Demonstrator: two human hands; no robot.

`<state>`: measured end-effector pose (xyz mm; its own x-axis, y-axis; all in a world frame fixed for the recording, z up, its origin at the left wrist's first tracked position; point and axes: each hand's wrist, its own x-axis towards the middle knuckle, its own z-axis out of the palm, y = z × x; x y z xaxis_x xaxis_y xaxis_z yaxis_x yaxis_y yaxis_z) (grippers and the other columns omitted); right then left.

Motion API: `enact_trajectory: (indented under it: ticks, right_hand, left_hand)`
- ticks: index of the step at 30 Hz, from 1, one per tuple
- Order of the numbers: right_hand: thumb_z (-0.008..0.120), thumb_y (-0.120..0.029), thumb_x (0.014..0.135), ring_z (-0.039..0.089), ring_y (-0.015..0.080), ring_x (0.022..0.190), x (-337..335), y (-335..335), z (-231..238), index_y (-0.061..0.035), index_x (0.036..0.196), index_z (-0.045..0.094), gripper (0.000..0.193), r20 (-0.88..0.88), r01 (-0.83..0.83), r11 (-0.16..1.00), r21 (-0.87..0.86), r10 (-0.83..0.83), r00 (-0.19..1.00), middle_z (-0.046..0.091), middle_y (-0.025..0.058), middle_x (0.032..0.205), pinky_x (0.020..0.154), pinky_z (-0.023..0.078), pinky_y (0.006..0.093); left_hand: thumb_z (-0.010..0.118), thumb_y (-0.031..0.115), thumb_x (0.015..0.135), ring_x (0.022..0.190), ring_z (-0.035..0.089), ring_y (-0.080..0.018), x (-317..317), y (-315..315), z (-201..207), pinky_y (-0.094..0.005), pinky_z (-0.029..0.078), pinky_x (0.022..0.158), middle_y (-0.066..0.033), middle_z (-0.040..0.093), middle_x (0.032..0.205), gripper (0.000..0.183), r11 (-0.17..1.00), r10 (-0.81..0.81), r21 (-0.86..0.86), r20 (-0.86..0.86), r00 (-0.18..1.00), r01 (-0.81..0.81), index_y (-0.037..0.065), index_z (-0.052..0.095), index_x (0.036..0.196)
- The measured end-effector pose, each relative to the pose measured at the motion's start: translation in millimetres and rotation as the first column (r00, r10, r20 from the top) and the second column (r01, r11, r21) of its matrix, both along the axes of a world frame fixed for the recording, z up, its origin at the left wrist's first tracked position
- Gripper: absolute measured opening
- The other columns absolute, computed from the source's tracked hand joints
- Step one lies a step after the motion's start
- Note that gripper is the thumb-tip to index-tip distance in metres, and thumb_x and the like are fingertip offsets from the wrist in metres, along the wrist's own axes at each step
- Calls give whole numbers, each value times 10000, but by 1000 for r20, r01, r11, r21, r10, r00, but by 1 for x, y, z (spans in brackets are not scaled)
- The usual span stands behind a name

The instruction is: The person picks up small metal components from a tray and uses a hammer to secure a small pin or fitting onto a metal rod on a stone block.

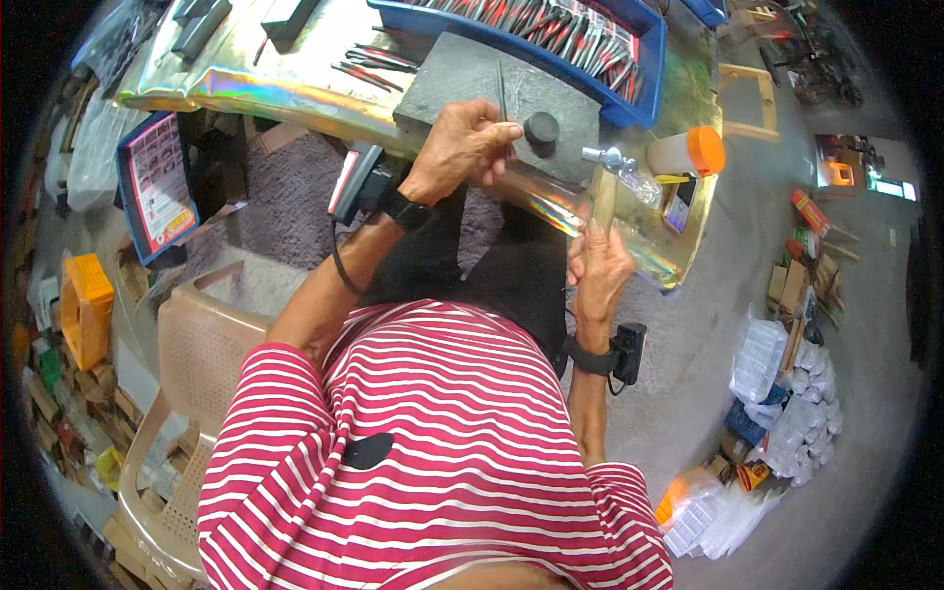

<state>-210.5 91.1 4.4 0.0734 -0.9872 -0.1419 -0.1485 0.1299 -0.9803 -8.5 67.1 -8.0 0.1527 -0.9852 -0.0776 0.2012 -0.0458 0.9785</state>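
Over the front edge of a grey block (442, 79), my left hand (460, 149) is closed in a pinch around a thin dark rod (502, 88), which points away from me. A short black round piece (541, 129) stands on the block just right of that hand. My right hand (598, 258) is closed around the lower end of a flat tan strip (603, 197), lower and to the right, by the table's front edge. What kind of tool the strip is, I cannot tell. Near it lies a small clear glass-like item (612, 159).
Behind the block stands a blue tray (651, 59) with many red and black tools. Several similar tools (376, 64) lie left of the block. A jar with an orange lid (704, 151) is on the shiny table (295, 93). A plastic chair (211, 329) stands at left.
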Motion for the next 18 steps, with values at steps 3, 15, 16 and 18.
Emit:
enact_trajectory:
  ticks: [3, 15, 16, 18]
  right_hand:
    - [446, -198, 860, 345, 31, 367, 11, 1, 14, -22, 733, 463, 218, -8, -38, 999, 23, 38, 999, 438, 17, 519, 295, 284, 174]
    - [450, -212, 860, 345, 34, 376, 21, 4, 5, -21, 721, 464, 236, -61, -116, 993, 13, 116, 991, 437, 12, 521, 302, 286, 180]
    - [450, -212, 860, 344, 34, 375, 22, 5, 6, -20, 723, 465, 237, -51, -114, 993, 19, 115, 992, 439, 13, 523, 304, 286, 179]
    - [450, -211, 860, 344, 34, 375, 22, 5, 5, -19, 725, 466, 236, -41, -113, 994, 16, 113, 993, 440, 14, 524, 304, 284, 178]
  left_hand:
    - [574, 124, 772, 433, 518, -81, 8, 13, -11, -167, 385, 326, -94, 566, 602, 181, 997, 19, 71, -148, 989, -9, -51, 528, 771]
    - [578, 173, 781, 428, 466, -37, 8, 22, -22, -144, 345, 341, -49, 554, 612, 196, 994, -3, 102, -224, 975, 26, -16, 536, 812]
    - [574, 176, 786, 421, 454, -34, 8, 21, -23, -142, 330, 336, -44, 550, 612, 197, 994, -5, 104, -247, 969, 31, -14, 539, 828]
    - [569, 179, 790, 414, 443, -30, 8, 21, -22, -140, 315, 331, -39, 546, 612, 200, 994, -8, 103, -273, 962, 37, -11, 542, 845]
